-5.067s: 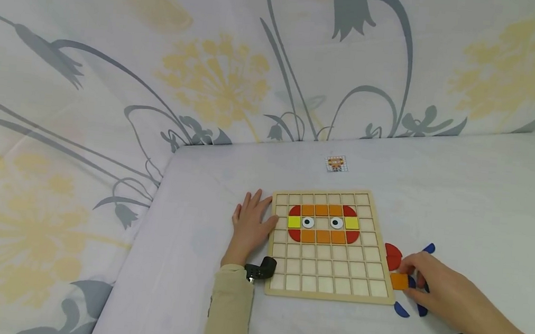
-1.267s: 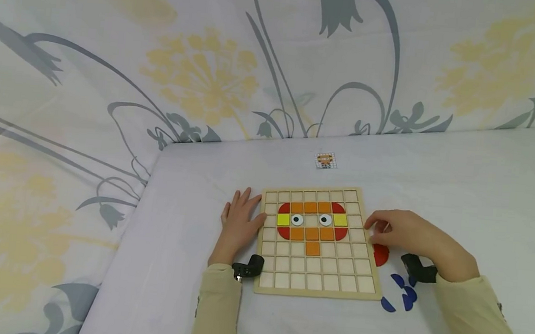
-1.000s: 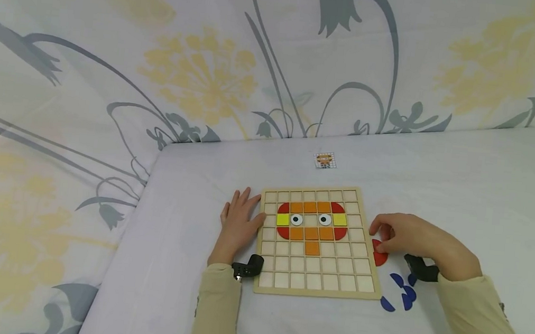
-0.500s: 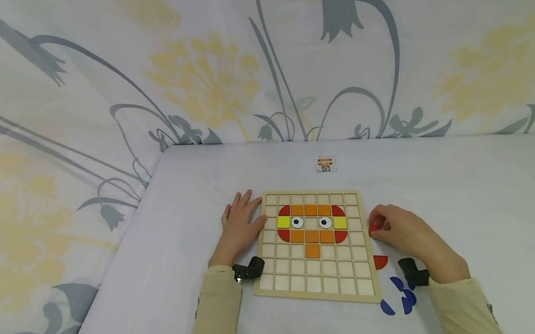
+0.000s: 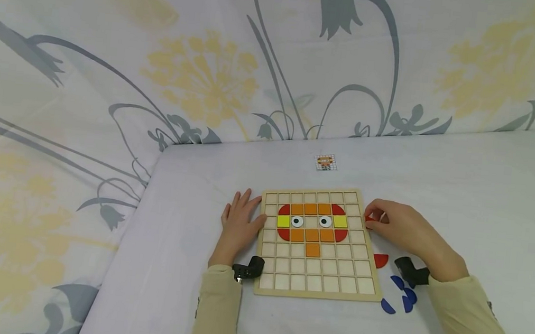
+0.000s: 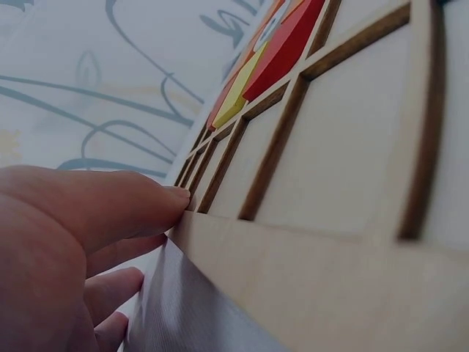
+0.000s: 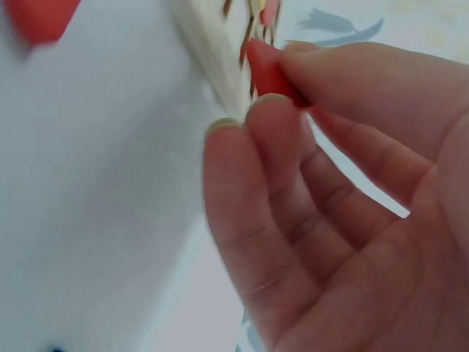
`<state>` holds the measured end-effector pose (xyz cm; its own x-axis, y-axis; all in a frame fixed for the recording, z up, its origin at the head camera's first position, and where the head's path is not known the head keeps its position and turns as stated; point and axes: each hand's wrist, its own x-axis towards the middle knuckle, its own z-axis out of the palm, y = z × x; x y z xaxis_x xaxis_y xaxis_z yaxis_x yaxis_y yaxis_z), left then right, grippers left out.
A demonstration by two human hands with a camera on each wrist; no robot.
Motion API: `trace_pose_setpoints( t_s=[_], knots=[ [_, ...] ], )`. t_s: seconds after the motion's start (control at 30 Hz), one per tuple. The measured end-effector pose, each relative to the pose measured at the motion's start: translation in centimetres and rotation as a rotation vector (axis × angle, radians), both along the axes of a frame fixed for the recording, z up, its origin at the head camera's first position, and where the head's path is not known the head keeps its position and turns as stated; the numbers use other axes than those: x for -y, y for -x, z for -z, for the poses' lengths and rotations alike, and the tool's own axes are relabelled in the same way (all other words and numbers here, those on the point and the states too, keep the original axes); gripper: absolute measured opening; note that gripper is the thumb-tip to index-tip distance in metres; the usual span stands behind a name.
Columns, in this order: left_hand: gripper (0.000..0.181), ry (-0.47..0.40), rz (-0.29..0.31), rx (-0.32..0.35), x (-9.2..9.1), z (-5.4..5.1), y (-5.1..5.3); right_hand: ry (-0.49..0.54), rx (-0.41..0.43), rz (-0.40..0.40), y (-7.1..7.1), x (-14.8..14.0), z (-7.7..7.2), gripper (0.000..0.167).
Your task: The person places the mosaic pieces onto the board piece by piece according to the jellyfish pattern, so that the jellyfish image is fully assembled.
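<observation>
A wooden grid board [image 5: 324, 286] lies on the white cloth, with red, orange and yellow tiles and two eye discs [image 5: 296, 221] set in its squares. The left hand [image 5: 237, 230] rests at its left edge; in the left wrist view the thumb [image 6: 132, 209] touches the rim and the fingers are spread. The right hand [image 5: 405, 227] is at the right edge, pinching a red tile with a curved side [image 7: 270, 73] between thumb and fingers, mostly hidden in the head view. One orange tile [image 5: 313, 250] sits below the others.
Another red tile [image 5: 381, 261] lies by the board's right edge. Several blue half-round tiles [image 5: 410, 295] lie nearer the right sleeve. A small printed picture card [image 5: 326, 162] lies beyond the board. Flowered fabric [image 5: 209, 66] rises behind the table.
The orange tile from the right hand now sits in the lower part of the grid. The right hand has picked up a red tile and moved up along the right edge. Left hand stays.
</observation>
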<state>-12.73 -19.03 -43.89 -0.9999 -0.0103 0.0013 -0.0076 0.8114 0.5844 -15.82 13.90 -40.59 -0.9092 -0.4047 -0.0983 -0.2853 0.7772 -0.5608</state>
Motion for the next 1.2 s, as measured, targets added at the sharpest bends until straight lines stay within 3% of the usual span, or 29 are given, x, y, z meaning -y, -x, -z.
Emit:
trace_pose_setpoints(
  t_s=[0.13, 0.37, 0.87, 1.2],
  knots=[
    [0.047, 0.004, -0.001, 0.002, 0.0, 0.0, 0.0, 0.035, 0.014, 0.003, -0.1, 0.7, -0.1, 0.015],
    [0.047, 0.003, -0.001, 0.005, 0.0, 0.1, 0.1, 0.038, 0.068, -0.065, -0.7, 2.6, 0.1, 0.014],
    [0.047, 0.006, -0.005, 0.007, 0.0, 0.0, 0.1, 0.088, 0.066, -0.18, -1.9, 4.8, 0.2, 0.01],
    [0.047, 0.006, -0.004, 0.002, 0.0, 0.0, 0.1, 0.035, 0.087, -0.251, -2.5, 5.9, 0.4, 0.009]
  ],
)
